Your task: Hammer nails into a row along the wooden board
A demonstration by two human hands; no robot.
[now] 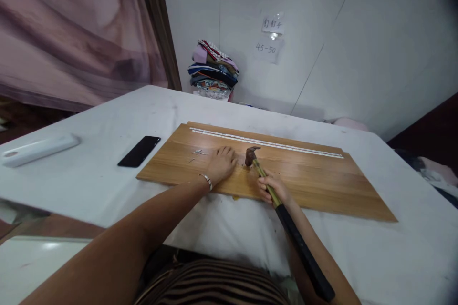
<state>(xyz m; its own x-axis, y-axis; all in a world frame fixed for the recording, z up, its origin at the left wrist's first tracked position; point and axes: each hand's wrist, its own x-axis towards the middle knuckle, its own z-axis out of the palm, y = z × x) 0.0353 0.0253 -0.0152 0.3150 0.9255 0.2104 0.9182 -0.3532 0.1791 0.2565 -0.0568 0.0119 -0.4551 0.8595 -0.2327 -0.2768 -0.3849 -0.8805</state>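
Note:
My right hand [275,188] grips a claw hammer [298,240] partway up its yellowish shaft, and the black rubber handle trails toward me. The rusty hammer head is over or on the wooden board [315,176]; whether it touches cannot be told. To its left, my left hand [222,164] lies on the board with its fingers stretched out and nothing visible in them. A few small dark dots, like nail heads or holes, show on the wood beside the hammer head. Several loose nails [199,152] lie just left of my left hand.
Two white measuring strips [265,142] run along the board's far edge. On the white-covered table [107,119] are a black phone [139,151] and a long white object [41,149] at left. Folded cloths [213,70] are piled against the wall. A pink curtain [82,24] hangs at left.

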